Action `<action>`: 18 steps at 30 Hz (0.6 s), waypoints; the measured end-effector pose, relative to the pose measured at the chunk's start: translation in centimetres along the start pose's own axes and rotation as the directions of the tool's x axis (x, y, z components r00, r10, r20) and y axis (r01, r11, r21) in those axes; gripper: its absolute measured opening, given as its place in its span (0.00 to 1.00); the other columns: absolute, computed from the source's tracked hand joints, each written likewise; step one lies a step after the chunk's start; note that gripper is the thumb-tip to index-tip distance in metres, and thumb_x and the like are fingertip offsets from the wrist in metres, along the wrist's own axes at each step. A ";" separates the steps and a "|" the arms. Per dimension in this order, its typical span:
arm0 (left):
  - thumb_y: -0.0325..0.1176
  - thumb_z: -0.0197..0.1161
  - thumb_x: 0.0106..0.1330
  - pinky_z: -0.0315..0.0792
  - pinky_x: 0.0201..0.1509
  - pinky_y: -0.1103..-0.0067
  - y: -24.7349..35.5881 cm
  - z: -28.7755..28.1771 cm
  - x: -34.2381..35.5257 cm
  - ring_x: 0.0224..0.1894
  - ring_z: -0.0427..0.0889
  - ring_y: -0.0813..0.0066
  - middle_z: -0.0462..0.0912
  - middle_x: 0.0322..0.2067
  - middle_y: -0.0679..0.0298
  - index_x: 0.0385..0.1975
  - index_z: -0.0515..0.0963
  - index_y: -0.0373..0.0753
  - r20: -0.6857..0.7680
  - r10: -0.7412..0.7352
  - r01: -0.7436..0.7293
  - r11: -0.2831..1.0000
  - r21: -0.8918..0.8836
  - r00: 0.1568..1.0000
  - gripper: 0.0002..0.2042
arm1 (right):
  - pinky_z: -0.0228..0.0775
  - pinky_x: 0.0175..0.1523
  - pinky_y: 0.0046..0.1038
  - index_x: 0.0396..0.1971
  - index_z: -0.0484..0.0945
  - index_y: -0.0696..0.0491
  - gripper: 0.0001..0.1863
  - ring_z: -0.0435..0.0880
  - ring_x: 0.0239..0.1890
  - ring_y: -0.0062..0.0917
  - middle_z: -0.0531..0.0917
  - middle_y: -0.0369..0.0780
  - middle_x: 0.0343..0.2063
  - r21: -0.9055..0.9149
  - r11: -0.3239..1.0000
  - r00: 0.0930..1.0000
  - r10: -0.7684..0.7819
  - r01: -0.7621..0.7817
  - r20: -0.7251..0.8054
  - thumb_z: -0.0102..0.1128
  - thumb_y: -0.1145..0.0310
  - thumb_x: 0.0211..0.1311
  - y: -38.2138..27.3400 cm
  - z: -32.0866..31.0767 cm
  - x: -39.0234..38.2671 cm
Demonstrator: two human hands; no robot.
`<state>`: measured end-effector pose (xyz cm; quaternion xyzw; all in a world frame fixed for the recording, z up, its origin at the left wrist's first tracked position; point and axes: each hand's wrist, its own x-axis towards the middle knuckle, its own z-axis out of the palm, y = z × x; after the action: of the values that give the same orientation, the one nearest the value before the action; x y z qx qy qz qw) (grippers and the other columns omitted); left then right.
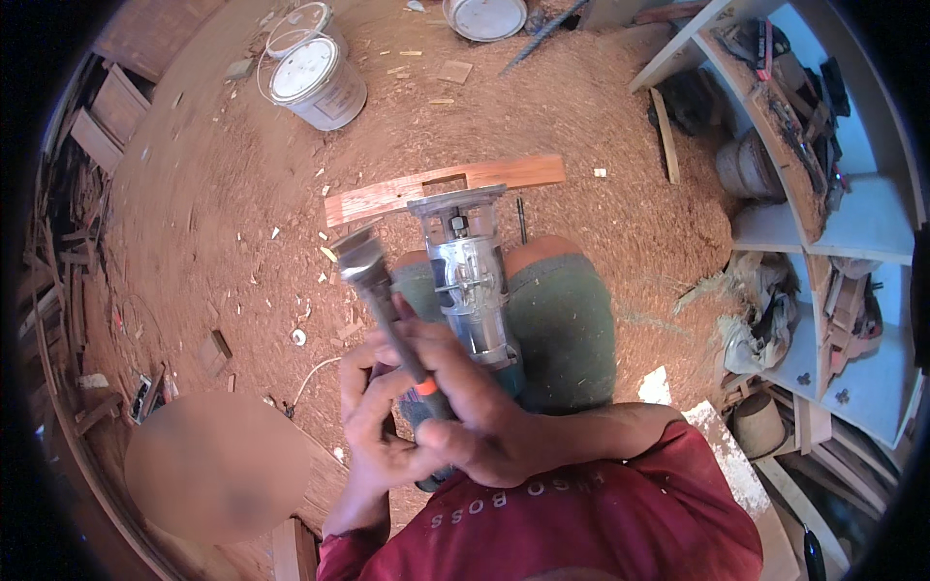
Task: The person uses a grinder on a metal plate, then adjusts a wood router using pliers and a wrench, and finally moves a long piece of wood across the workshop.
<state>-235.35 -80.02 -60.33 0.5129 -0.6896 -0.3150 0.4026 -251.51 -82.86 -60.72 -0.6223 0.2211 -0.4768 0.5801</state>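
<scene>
A chisel with a wide metal head and an orange band on its handle points up and away from me. My left hand and my right hand are closed together around its handle, their fingers overlapping. Just beneath and right of the chisel lies a silver router with a flat base and a teal body, resting over my green-clad knees; its rear is hidden by my hands. Beyond the router base lies a pale reddish wooden piece with a rectangular cutout. A thin dark rod stands out beside it.
Sawdust and scraps cover the floor. Buckets stand farther off. White shelving with tools and bags runs along the right, with loose boards below. Wood offcuts lean along the left. A cable lies left of my hands.
</scene>
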 end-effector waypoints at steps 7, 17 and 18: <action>0.37 0.67 0.52 0.70 0.58 0.68 -2.6 -1.5 -1.9 0.53 0.77 0.59 0.76 0.47 0.53 0.40 0.76 0.29 -0.130 -0.372 0.257 0.816 -0.517 0.919 0.19 | 0.54 0.69 0.46 0.65 0.55 0.71 0.36 0.63 0.66 0.51 0.63 0.59 0.61 -0.228 0.971 0.997 -0.066 0.076 0.050 0.59 0.65 0.66 -1.8 0.7 0.7; 0.26 0.58 0.47 0.72 0.58 0.58 -4.1 -7.9 1.6 0.49 0.80 0.49 0.80 0.39 0.49 0.27 0.71 0.29 0.019 0.033 -0.034 0.997 0.073 0.999 0.09 | 0.74 0.50 0.34 0.53 0.77 0.52 0.18 0.81 0.42 0.37 0.82 0.45 0.42 -0.654 0.411 0.770 0.407 -0.635 -0.492 0.60 0.67 0.62 16.8 -19.7 -11.4; 0.26 0.58 0.45 0.73 0.56 0.58 -3.9 -8.0 2.2 0.48 0.80 0.47 0.80 0.38 0.48 0.26 0.70 0.29 0.097 0.079 -0.093 0.984 0.151 0.992 0.09 | 0.74 0.51 0.39 0.53 0.77 0.49 0.19 0.81 0.46 0.41 0.80 0.48 0.47 -0.749 0.365 0.814 0.431 -0.552 -0.390 0.58 0.66 0.61 19.7 -19.7 -12.9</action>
<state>-226.86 -83.38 -59.25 0.4976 -0.7512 -0.2657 0.3429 -268.54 -86.81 -85.99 -0.6935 0.6327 -0.1536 0.3085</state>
